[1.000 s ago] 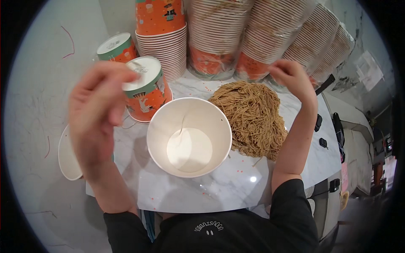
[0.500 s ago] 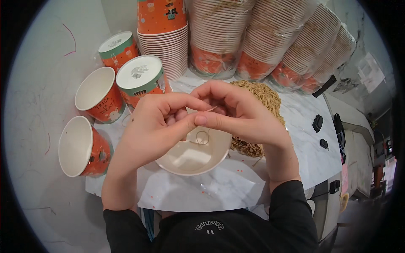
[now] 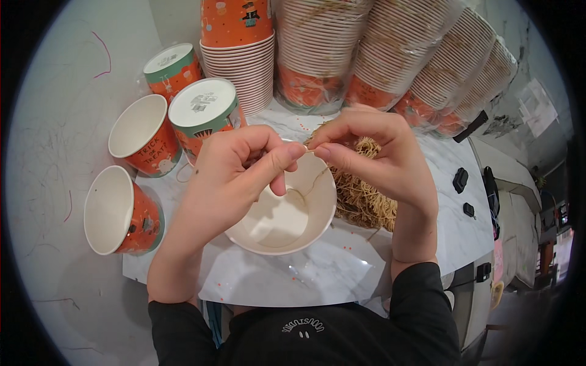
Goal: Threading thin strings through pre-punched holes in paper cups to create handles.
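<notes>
Over a white-lined paper bucket (image 3: 266, 235), my left hand (image 3: 238, 174) and my right hand (image 3: 381, 152) meet almost fingertip to fingertip. Each pinches a thin tan string (image 3: 321, 175) between thumb and forefinger. A slack length of it hangs into the bucket and curves there; whether it is fastened to the bucket I cannot tell. Right of the bucket, partly behind my right hand, lies a thick bundle of tan strings (image 3: 360, 204). The bucket's far rim is partly hidden by my left hand.
On the left, orange printed buckets lie tipped (image 3: 141, 221) or stand upside down (image 3: 204, 100). A tall nested bucket stack (image 3: 238, 67) and several plastic-wrapped stacks (image 3: 320, 49) line the back. Two small black objects, one a dark clip-like piece (image 3: 459, 180), sit at right. Orange specks dot the marble-patterned table (image 3: 452, 226).
My hands have drawn slightly apart, the right one moving right, and the string now shows between the fingertips. Its loop inside the bucket has loosened into a longer curve.
</notes>
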Demonstrator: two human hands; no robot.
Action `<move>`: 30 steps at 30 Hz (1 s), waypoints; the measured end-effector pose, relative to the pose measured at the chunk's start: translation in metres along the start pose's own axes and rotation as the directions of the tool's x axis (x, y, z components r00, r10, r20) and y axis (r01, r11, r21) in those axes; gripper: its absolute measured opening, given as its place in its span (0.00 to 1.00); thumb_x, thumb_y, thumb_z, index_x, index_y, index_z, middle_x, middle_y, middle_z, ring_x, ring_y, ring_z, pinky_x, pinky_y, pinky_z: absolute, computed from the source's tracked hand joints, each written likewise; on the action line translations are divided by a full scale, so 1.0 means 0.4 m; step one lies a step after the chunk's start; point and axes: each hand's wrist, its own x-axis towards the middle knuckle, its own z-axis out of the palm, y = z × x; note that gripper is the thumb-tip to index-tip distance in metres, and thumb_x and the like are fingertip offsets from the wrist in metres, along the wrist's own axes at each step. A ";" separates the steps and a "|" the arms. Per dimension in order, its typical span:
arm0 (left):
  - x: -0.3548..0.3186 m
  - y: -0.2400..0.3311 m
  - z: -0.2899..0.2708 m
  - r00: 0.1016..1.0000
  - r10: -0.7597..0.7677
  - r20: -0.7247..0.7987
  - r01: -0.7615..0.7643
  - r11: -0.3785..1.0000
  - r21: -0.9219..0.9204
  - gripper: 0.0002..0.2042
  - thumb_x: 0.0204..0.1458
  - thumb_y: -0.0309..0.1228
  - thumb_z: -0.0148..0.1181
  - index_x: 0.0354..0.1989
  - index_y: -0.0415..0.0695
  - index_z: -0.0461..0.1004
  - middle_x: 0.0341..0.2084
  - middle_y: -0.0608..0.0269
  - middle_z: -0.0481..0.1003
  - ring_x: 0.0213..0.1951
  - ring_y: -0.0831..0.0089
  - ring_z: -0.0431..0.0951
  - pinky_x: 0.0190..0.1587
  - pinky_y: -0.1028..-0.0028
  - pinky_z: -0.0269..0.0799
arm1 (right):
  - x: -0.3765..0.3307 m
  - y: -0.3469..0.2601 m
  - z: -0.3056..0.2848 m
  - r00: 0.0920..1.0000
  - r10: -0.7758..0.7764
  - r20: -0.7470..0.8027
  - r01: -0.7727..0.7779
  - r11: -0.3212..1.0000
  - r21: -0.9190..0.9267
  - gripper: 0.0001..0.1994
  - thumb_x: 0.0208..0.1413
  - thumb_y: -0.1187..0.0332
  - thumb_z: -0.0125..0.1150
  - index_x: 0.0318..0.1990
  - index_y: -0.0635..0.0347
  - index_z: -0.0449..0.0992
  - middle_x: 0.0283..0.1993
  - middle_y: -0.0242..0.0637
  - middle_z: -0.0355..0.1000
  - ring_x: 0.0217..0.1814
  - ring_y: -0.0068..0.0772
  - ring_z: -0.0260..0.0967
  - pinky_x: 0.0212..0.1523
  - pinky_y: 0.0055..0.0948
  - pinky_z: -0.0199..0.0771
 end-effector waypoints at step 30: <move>-0.047 -0.050 0.122 0.953 0.154 0.260 -0.242 0.904 0.353 0.23 0.50 0.33 0.74 0.50 0.35 0.72 0.40 0.54 0.76 0.39 0.66 0.82 0.38 0.70 0.81 | -0.099 0.000 -0.200 0.498 -0.445 -0.744 0.155 0.890 -0.428 0.09 0.58 0.77 0.65 0.45 0.68 0.81 0.40 0.36 0.81 0.37 0.21 0.75 0.42 0.22 0.76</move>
